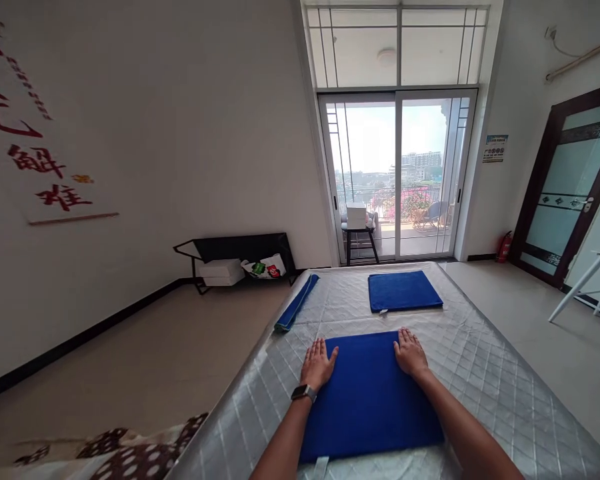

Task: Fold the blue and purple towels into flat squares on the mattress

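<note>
A blue cloth point(370, 393), folded into a flat rectangle, lies on the quilted silver mattress point(485, 373) right in front of me. My left hand point(319, 364) rests flat at its far left corner, fingers stretched forward and thumb touching the cloth; a dark watch sits on that wrist. At the far right corner my right hand point(410, 351) also lies flat, with its fingers extended. A small white tag point(321, 467) sticks out from the cloth's near edge.
Another folded blue cloth point(405, 291) lies farther back on the mattress, and a narrow folded blue cloth point(297, 303) is along its left edge. A black rack point(240, 250) stands by the wall. Spotted brown fabric point(135, 453) is at lower left, and a white stool point(587, 280) at right.
</note>
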Motion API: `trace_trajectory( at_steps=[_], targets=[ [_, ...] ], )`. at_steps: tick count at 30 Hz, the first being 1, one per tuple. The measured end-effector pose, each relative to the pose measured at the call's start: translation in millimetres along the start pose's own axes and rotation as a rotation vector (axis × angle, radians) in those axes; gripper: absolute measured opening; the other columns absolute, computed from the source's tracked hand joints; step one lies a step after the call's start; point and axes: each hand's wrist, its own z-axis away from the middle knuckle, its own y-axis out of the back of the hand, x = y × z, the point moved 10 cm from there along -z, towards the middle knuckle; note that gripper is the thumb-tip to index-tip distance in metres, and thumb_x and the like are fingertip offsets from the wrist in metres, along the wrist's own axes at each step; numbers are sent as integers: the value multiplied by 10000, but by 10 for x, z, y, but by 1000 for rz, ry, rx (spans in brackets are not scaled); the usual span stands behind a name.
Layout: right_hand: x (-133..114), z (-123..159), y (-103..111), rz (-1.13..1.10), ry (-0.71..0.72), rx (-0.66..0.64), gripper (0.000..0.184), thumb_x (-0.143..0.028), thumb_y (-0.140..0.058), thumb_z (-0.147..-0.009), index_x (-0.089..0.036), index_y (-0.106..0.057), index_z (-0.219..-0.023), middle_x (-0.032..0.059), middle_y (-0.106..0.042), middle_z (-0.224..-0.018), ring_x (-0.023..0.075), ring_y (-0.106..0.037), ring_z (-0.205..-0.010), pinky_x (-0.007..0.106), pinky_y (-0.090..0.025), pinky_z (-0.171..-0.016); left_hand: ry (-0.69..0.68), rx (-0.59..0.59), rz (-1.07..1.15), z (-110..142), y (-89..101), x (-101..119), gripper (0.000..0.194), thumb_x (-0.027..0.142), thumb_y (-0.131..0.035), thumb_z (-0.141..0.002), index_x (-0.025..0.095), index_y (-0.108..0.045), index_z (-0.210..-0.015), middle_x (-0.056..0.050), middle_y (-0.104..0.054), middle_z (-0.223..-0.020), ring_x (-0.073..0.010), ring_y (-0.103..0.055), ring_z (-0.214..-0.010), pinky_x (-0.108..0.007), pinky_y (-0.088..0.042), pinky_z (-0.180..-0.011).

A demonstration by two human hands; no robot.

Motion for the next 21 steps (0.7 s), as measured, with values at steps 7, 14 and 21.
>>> trace_trajectory(
  at_steps=[7, 14, 21],
  targets=[
    [-2, -29, -28, 2, 9, -8, 624, -338, -251, -981, -61, -266, -1540, 122, -257, -1608, 202, -177, -1504, 368, -138, -1201, -180, 49, 47, -115, -28, 569, 567, 476, -380, -993, 102, -484, -1406, -230, -481, -1468, -351, -459, -1348, -588, -323, -1117],
    [26, -22, -63, 26, 33, -24, 606, -248, -298, -962, -64, -274, -1538, 139, -318, -1589, 186, -169, -1504, 329, -139, -1201, -555, 89, 113, -34, -88, 1570, 389, 386, -607, -931, 202, -569, -1271, -96, -579, -1318, -244, -603, -1114, -481, -527, -933],
    [36, -40, -64, 6, 24, 20, 607, -319, -277, -981, -73, -287, -1536, 137, -311, -1590, 201, -190, -1500, 363, -157, -1200, -553, 82, 119, 31, -156, 1567, 485, 449, -581, -932, 233, -514, -1361, -109, -482, -1462, -293, -505, -1279, -570, -403, -1069]
  ],
)
